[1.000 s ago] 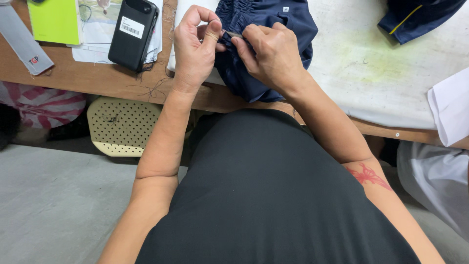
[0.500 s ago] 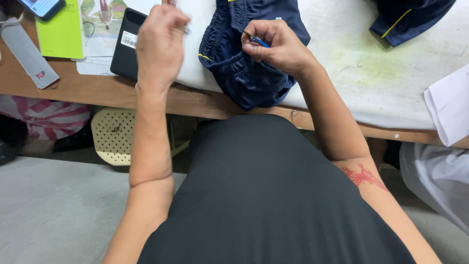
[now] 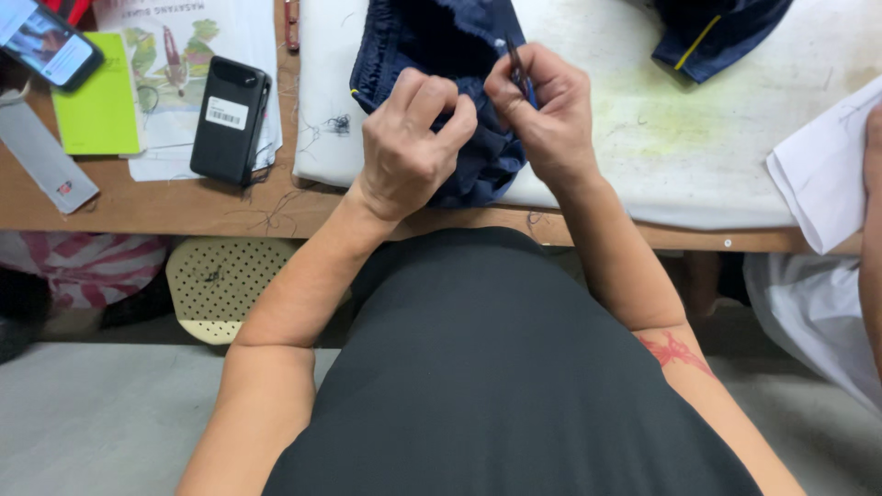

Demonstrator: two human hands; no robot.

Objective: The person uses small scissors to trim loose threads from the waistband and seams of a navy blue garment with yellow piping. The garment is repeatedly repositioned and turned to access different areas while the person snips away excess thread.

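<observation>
Head view, left hand [image 3: 409, 138] back on navy garment [image 3: 441, 55]

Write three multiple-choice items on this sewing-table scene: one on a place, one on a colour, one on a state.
1. Where does the black device with the white label lie?
A. left of the navy garment
B. on the floor
C. on the garment

2. What colour is the card near the smartphone?
A. red
B. lime green
C. white

3. What does the right hand hold?
A. nothing
B. a cup
C. a thin blue-handled tool

Key: 1 A, it rests on papers on the wooden table, left of the navy garment. 2 B, the card is bright lime green. 3 C, the thin blue-handled tool is pinched in its fingers over the garment, while the left hand grips the cloth.
</observation>
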